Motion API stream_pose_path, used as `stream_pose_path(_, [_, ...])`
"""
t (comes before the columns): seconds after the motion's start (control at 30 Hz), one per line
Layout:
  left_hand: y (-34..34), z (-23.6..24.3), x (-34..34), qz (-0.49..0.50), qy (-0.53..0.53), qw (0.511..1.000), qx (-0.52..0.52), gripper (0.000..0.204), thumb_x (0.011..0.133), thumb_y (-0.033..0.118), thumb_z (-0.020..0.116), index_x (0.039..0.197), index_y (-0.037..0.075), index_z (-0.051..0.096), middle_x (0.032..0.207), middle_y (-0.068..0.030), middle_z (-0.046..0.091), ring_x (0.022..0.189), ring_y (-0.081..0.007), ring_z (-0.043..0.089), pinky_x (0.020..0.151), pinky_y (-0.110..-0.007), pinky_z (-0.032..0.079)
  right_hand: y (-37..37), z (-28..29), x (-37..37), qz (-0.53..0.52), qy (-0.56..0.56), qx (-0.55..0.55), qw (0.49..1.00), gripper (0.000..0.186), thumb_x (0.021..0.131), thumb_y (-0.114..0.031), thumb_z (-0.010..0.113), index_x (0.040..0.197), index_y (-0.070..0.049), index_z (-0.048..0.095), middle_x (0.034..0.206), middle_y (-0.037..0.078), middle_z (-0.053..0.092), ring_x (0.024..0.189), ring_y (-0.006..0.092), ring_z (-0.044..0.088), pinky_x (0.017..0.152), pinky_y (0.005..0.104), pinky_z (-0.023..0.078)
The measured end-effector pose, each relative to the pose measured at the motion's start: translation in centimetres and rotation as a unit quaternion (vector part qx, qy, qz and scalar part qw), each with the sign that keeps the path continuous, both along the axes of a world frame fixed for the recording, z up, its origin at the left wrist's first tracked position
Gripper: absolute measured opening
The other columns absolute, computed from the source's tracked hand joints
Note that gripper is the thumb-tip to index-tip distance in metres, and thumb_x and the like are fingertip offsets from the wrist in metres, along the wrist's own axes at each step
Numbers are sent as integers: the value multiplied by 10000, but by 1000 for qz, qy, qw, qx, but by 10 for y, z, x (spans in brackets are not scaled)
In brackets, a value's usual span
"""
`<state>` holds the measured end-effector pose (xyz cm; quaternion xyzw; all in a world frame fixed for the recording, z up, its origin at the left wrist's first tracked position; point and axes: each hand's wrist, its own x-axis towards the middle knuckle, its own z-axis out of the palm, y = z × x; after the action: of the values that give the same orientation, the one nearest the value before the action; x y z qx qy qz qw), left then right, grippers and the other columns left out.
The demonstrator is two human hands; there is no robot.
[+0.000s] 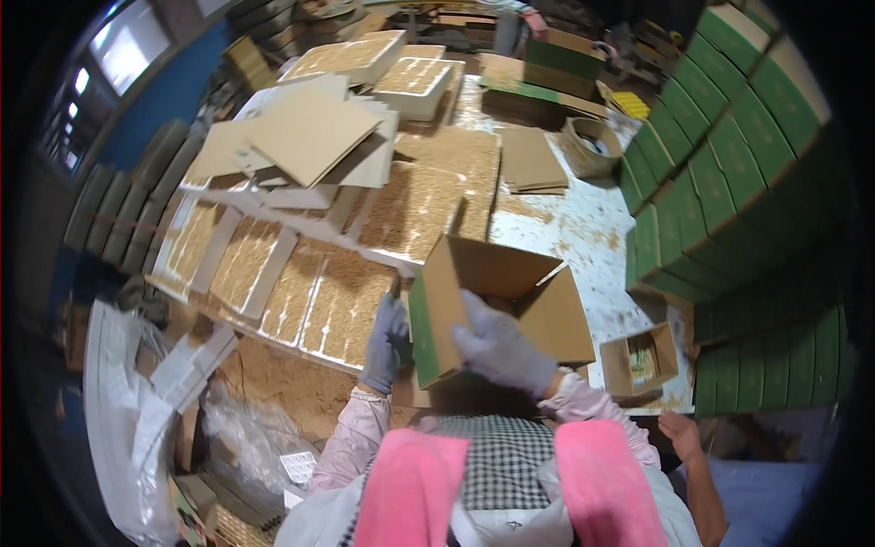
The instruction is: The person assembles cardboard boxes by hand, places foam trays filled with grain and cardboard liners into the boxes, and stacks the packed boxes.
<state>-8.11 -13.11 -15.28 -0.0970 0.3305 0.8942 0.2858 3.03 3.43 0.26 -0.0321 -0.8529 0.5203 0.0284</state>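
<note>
Worktable (579, 219), pale-topped and strewn with tan debris, extends ahead of you; green cartons (706, 187) stand stacked along its right side. White trays (415, 107) with tan granular fill occupy your left, loose cardboard sheets (314, 132) lying over some of them. Directly before you sits the open cardboard carton (564, 319), green on its left outer face, flaps not clearly visible. A smaller open box (617, 366) stands to its right. Your gloved right hand (501, 345) reaches across the carton's near side, fingers extended, blurred; pinching cannot be confirmed. Your gloved left hand (386, 339) is partly curled beside the green face; its grip cannot be determined.
</note>
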Motion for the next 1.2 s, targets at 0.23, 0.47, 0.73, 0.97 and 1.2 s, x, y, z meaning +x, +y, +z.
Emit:
stream_pose_path(0.23, [-16, 38, 5, -87, 374, 836, -392, 694, 820, 69, 507, 1447, -59, 238, 1498, -202, 294, 1405, -265, 251, 1144, -298, 173, -3, -11, -4, 15, 81, 150, 985, 462, 857, -306, 603, 1123, 66, 542, 1024, 280, 616, 921, 386, 618, 843, 461, 474])
stream_pose_path(0.47, [-209, -162, 2, 215, 133, 779, -574, 886, 932, 522, 491, 1490, -10, 54, 1561, -201, 22, 1434, -304, 106, 1158, -402, 79, 111, -56, 68, -186, -125, 169, 960, 367, 844, -156, 590, 1154, 38, 557, 1018, 183, 655, 990, 282, 618, 858, 378, 466])
stream_pose_path(0.73, [-98, -54, -7, 272, 96, 905, -314, 997, 906, 489, 556, 1469, -16, -94, 1550, -228, -33, 1438, -343, 31, 1173, -434, 95, 161, -97, 56, -243, -117, -14, 963, 382, 814, -84, 526, 1176, 37, 538, 1003, 173, 648, 933, 247, 630, 820, 334, 485])
stream_pose_path(0.97, [-158, -52, -16, 224, 126, 910, -324, 755, 937, 332, 573, 1470, 15, 141, 1430, -186, 357, 1206, -261, 489, 1021, -364, 420, 147, -87, 45, -217, -92, 202, 951, 345, 938, -230, 508, 1156, 33, 557, 967, 183, 650, 917, 260, 614, 831, 341, 463])
stream_pose_path(1.2, [-195, 86, 19, 119, 88, 962, -231, 537, 980, 330, 487, 1379, -11, 375, 1272, -164, 543, 1079, -253, 599, 912, -362, 507, 152, -113, 54, -213, -46, 282, 934, 482, 974, -402, 398, 1146, 18, 562, 1075, 258, 619, 1049, 407, 561, 906, 415, 430])
